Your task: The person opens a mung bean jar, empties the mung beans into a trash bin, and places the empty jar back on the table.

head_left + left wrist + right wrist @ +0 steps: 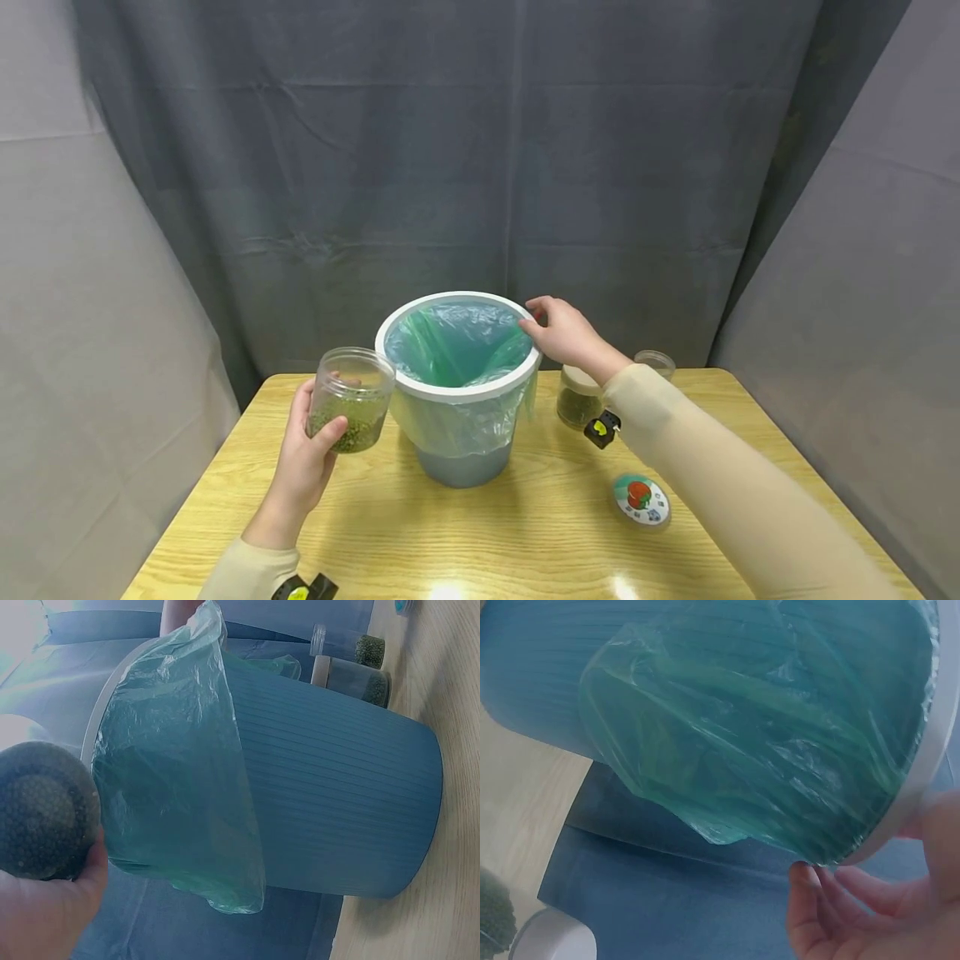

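Observation:
My left hand (307, 458) grips an uncapped clear plastic jar (352, 408) partly filled with small green beans. The jar is tilted slightly, close to the left side of a trash bin (461, 471). A thin green bag (457, 342) lines the bin and folds over its outside under a white ring (457, 394). At the far right of the ring, my right hand (566, 333) holds the rim. In the right wrist view, the thumb lies behind the ring (922, 772) and the fingers (806, 900) bend on the near side.
Right of the bin, a white-lidded jar (577, 408) of dark green contents stands beside another clear jar (655, 361), partly hidden by the right forearm. A round lid with a strawberry picture (641, 500) lies on the wooden table (465, 542). Grey curtains (420, 167) surround the table.

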`<state>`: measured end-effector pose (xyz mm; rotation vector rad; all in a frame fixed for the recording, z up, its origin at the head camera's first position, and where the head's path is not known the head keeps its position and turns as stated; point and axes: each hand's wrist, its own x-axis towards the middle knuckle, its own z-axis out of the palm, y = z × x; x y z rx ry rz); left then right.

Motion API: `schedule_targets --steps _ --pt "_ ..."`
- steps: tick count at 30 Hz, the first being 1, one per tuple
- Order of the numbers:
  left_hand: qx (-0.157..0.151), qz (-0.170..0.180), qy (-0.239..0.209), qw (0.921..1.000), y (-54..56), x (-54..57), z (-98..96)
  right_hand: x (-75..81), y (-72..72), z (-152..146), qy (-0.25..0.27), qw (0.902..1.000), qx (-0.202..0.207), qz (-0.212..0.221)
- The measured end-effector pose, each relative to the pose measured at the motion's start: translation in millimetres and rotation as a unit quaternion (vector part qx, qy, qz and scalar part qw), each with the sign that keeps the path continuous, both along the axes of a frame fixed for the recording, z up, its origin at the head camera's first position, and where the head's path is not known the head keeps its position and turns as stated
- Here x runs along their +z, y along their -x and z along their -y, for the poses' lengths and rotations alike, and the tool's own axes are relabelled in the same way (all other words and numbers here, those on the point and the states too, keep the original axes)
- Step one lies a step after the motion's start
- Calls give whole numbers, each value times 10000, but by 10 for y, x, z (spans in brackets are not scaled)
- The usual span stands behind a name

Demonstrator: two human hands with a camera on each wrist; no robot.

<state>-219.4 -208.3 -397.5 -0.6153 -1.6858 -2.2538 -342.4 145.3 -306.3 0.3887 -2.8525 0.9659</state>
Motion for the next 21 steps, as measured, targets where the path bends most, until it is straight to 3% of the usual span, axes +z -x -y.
schedule_targets --steps 13,21 --pt "-159 44 -159 9997 41 51 -5 -67 62 57 158 9992 -356 40" --pt "15 250 49 9997 99 209 77 -60 61 71 224 9991 -350 37"
